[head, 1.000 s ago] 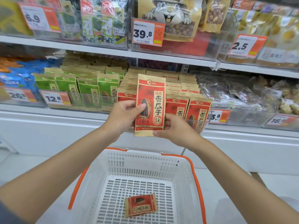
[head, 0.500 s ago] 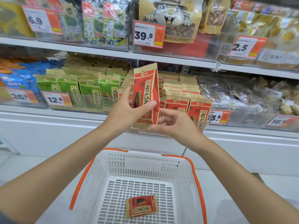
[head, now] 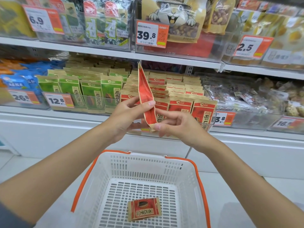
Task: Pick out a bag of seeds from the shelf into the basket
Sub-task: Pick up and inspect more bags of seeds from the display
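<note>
- Head view: the red seed bag (head: 145, 96) is held upright and turned edge-on in front of the middle shelf (head: 98, 53), above the far rim of the basket (head: 115, 170). Its printed face is turned away, so nothing on it can be read.
- The left hand (head: 126, 116) pinches the bag at mid-height between thumb and fingers. The right hand (head: 179, 127) pinches its lower end, with the thumb at the bottom corner and the forefinger against the side.
- Behind the hands, at the shelf's front edge, stand rows of matching red bags (head: 181, 102) in a clear bin. The rightmost reads 香瓜子 — the hands and the held bag hide the fronts of the others.
- To their left stand green bags (head: 92, 91) printed 原香瓜子, with a price tag (head: 58, 100) reading 12.8 on the front of their bin.
- Other tags along this shelf's front edge are partly cut off: "26" (head: 23, 97) below blue packets (head: 21, 79) at the left end, "3.8" (head: 224, 118) and "16" (head: 286, 123) toward the right end, where clear-wrapped snacks (head: 246, 96) lie piled.
- On the upper shelf, the tags read 6.9 (head: 42, 19), 39.8 (head: 151, 34) and 2.5 (head: 251, 46). Dark green seaweed packs (head: 102, 22) sit beside a kraft nut bag (head: 174, 15) that shows a cartoon animal in a hat.
- The white basket has orange handles; a small red packet (head: 144, 209) with a seed picture lies flat on its slotted floor, near the near edge.
</note>
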The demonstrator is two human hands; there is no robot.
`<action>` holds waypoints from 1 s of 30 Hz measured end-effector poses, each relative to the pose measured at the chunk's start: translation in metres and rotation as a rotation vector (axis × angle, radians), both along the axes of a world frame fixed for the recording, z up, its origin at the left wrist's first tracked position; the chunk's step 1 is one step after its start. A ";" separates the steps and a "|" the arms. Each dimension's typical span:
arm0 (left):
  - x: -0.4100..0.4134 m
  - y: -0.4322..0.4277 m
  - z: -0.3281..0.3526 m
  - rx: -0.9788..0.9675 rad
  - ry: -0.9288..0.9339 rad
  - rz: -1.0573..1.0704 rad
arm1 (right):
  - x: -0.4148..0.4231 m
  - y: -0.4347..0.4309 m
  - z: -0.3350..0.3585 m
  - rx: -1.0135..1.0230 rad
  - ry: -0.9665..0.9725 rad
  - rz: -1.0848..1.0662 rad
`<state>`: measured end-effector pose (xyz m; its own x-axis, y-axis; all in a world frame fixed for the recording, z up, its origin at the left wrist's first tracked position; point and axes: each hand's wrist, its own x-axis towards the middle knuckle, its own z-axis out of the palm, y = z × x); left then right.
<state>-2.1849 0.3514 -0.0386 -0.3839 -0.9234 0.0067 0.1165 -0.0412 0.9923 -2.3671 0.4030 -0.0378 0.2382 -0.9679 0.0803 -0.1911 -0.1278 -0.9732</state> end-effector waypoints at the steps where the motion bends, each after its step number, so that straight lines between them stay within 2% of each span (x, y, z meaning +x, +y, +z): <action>1: 0.000 0.001 0.000 0.011 0.009 -0.019 | -0.003 0.000 0.001 -0.005 0.001 0.008; 6: 0.001 0.002 -0.002 0.010 -0.011 -0.056 | -0.007 -0.001 0.001 -0.065 0.127 0.000; 12: -0.001 0.000 -0.011 -0.004 -0.020 -0.084 | -0.010 0.000 0.000 -0.025 0.269 0.020; 18: -0.003 0.001 -0.016 0.049 -0.044 -0.299 | -0.009 -0.004 0.005 -0.101 0.129 -0.206; 24: -0.002 0.002 -0.020 0.084 -0.087 -0.483 | -0.006 0.000 0.004 -0.089 0.056 -0.238; 30: 0.000 -0.002 -0.025 0.149 -0.031 -0.520 | -0.007 -0.002 0.002 -0.105 0.045 -0.262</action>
<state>-2.1848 0.3498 -0.0633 -0.7886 -0.6013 -0.1287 0.0137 -0.2264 0.9739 -2.3742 0.4012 -0.0359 -0.0134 -0.9838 0.1785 -0.2741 -0.1681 -0.9469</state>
